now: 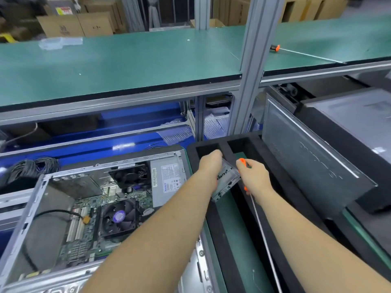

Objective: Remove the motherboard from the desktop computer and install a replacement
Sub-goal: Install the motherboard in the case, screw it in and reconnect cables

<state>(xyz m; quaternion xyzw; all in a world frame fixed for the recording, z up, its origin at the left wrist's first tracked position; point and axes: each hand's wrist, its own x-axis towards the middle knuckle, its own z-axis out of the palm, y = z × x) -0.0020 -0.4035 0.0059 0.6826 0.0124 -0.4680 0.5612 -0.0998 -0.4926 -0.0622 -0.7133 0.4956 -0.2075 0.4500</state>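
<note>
- At right of the open desktop computer, both hands work over a black foam tray on the counter.
- Motherboard sits inside the case, cooler fan and a black cable on it; removal looks not yet begun.
- Left hand: arm stretched forward, fingers curled round a clear plastic box that holds small dark screws, box tilted.
- Right hand: closed round the orange handle of a long screwdriver, shaft trailing back toward the person.
- Risk: the tilted box could spill screws into the tray slots or the case (a loose screw under a board may short it).
- Risk: the long shaft could swing into the case edge or the board as the arm turns.
- Risk: lifting the board with the cable attached would strain its connector.
- Second screwdriver lies on the upper green shelf, well apart.
</note>
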